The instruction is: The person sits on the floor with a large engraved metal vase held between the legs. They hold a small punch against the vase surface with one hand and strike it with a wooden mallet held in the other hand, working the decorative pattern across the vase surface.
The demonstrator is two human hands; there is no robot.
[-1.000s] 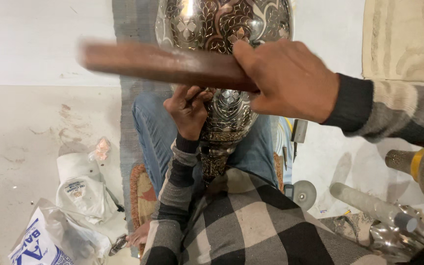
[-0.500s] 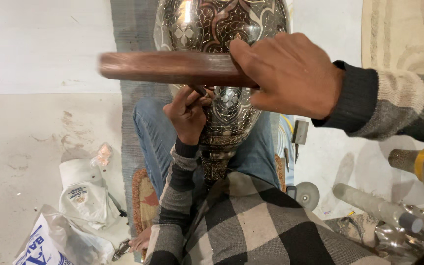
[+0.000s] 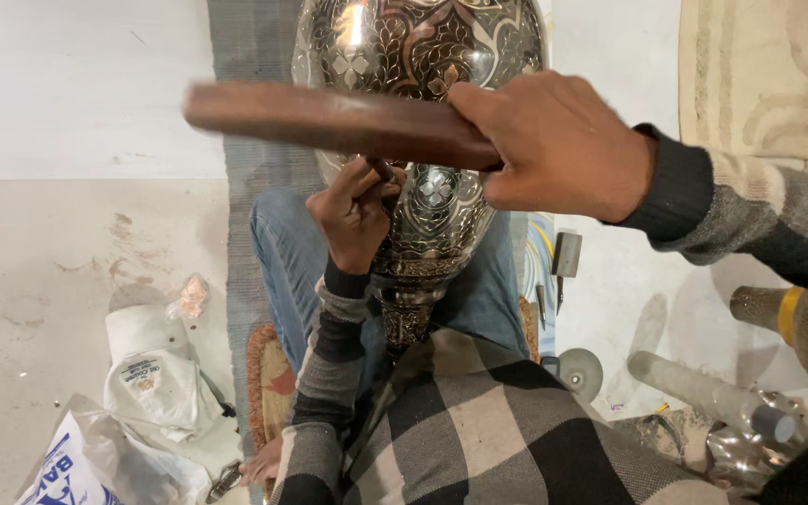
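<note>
Your right hand (image 3: 558, 145) grips a long brown wooden mallet (image 3: 339, 122). Your left hand (image 3: 355, 220) pinches a thin metal punch (image 3: 381, 170) against the engraved, silvery, bulbous metal vase (image 3: 423, 112).

Metal vase (image 3: 423, 56) upright between knees — bags (image 3: 151, 374) on floor left, metal tubes (image 3: 713, 397) right.

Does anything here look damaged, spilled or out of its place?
Nothing looks damaged. The engraved silver metal vase lies across the lap, intact. Only the floor looks untidy: crumpled white plastic bags lie at one side, and loose metal tubes at the other.
</note>
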